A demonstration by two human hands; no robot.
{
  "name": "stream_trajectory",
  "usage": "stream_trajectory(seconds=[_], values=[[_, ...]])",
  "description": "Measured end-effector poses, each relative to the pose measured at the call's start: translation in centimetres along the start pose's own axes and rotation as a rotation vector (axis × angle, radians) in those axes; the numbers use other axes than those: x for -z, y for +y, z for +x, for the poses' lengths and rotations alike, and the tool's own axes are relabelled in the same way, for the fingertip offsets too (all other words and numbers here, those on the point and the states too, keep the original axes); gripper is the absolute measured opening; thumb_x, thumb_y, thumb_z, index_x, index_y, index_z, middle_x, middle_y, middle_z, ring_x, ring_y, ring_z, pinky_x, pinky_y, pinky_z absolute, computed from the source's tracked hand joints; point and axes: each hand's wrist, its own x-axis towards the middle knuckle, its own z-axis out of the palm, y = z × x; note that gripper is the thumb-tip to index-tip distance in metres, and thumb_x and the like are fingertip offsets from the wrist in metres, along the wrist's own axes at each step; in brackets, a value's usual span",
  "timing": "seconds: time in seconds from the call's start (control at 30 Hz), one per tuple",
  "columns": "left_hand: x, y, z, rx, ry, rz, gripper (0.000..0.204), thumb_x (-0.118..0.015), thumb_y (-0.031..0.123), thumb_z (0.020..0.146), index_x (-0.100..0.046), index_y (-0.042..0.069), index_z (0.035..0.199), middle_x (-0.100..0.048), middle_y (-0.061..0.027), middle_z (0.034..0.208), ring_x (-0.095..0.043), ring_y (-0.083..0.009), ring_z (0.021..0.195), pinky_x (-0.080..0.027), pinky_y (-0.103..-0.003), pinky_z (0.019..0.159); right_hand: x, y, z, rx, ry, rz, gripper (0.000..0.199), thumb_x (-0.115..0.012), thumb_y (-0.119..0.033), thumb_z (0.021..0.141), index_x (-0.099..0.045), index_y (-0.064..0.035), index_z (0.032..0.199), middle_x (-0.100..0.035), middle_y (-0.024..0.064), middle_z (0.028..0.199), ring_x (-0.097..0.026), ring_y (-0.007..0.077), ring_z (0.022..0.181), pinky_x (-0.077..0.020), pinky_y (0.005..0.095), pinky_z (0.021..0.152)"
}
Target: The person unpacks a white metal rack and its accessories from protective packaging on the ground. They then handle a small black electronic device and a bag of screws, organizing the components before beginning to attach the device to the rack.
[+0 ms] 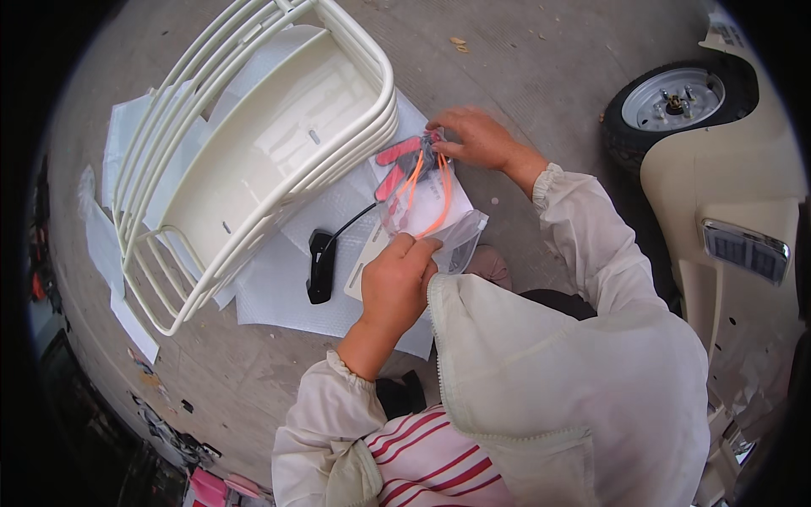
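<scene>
A clear plastic bag [460, 241] is stretched between my two hands. My left hand [397, 279] pinches its near edge, fingers closed. At its far end my right hand [477, 139] is closed on the bag, where dark and pinkish-red pieces are bunched; the thumb and fingers partly hide them. Orange cords [443, 198] run along the bag between the hands. Pinkish-red flat pieces [395, 152] show left of my right hand. Left of my left hand lies a black mirror [321, 266] with a thin black stem, on white padded sheeting [279, 296].
A large cream metal rack [270, 152] with curved bars lies on the sheeting at the left. To the right stands a cream vehicle body [718, 177] with a black-tyred wheel [676, 101]. Pink items [211, 488] sit on the ground at lower left.
</scene>
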Motion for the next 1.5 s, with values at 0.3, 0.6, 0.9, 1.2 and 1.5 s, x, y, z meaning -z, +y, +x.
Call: stream_trajectory(seconds=[0.3, 0.6, 0.9, 1.2, 1.5], values=[[0.3, -0.4, -1.4, 0.006, -0.061, 0.102, 0.022, -0.068, 0.008, 0.069, -0.065, 0.013, 0.09, -0.052, -0.0062, 0.076, -0.059, -0.0252, 0.068, -0.047, -0.037, 0.055, -5.2, -2.8, 3.2, -0.088, -0.228, -0.127, 0.054, -0.08, -0.038, 0.068, -0.062, -0.0067, 0.108, -0.064, 0.0144, 0.105, -0.061, 0.0333, 0.1, -0.0467, 0.044, 0.085], [0.7, -0.5, 1.8, -0.115, 0.076, 0.193, 0.022, -0.066, 0.001, 0.067, -0.068, 0.011, 0.086, -0.052, -0.006, 0.075, -0.057, -0.0242, 0.069, -0.045, -0.034, 0.057, -2.2, 2.1, -4.8, -0.545, -0.014, 0.517, 0.038, -0.067, -0.035, 0.087, -0.063, -0.0005, 0.103, -0.068, 0.0138, 0.092, -0.062, 0.0251, 0.082, -0.0476, 0.0363, 0.077], [0.2, -2.4, 4.5, -0.01, 0.04, 0.073, 0.025, -0.065, 0.008, 0.084, -0.066, 0.011, 0.11, -0.062, -0.0105, 0.105, -0.06, -0.0306, 0.095, -0.051, -0.039, 0.076, 6.9, 5.1, -8.3, -0.715, 0.579, -0.269, 0.04, -0.051, -0.043, 0.096, -0.059, -0.0044, 0.094, -0.065, 0.0221, 0.085, -0.062, 0.041, 0.078, -0.0483, 0.0465, 0.066], [0.3, -10.0, -7.6, 0.265, -0.05, 0.041, 0.022, -0.063, 0.008, 0.085, -0.065, 0.005, 0.107, -0.065, -0.0152, 0.099, -0.061, -0.0341, 0.094, -0.049, -0.04, 0.081, 9.4, 4.8, -5.7, -0.663, 0.708, -0.308, 0.041, -0.049, -0.043, 0.096, -0.057, -0.0046, 0.088, -0.063, 0.0256, 0.081, -0.06, 0.0482, 0.077, -0.0454, 0.0542, 0.066], [0.4, -9.1, -7.4, 0.332, -0.083, -0.082, 0.023, -0.062, 0.007, 0.088, -0.065, 0.003, 0.11, -0.066, -0.0156, 0.099, -0.064, -0.0302, 0.089, -0.051, -0.037, 0.079, 9.3, 4.3, -3.6, -0.431, 0.85, -0.165, 0.024, -0.058, -0.026, 0.093, -0.062, -0.0027, 0.091, -0.063, 0.0214, 0.08, -0.062, 0.0408, 0.072, -0.0481, 0.0425, 0.063]])
